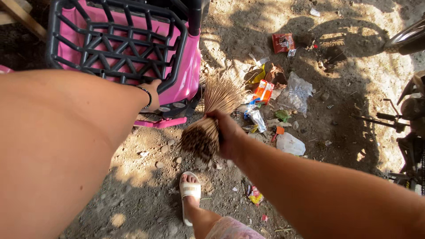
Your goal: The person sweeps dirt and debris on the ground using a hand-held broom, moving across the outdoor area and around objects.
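My right hand [228,132] grips a bundle of thin brown sticks, a stick broom [211,113], with its bristle tips fanned out toward a heap of litter [276,99] on the dirt ground. My left hand [152,93], a dark band on its wrist, holds the lower edge of a black plastic grate [117,42] on a pink plastic frame [188,66]. The litter holds an orange carton, clear plastic bags and coloured wrappers.
My foot in a white slide sandal [190,190] stands on the stony dirt below the broom. A red wrapper [283,42] lies farther back. Parts of a motorbike [409,128] stand at the right edge. A wooden beam [24,17] shows at top left.
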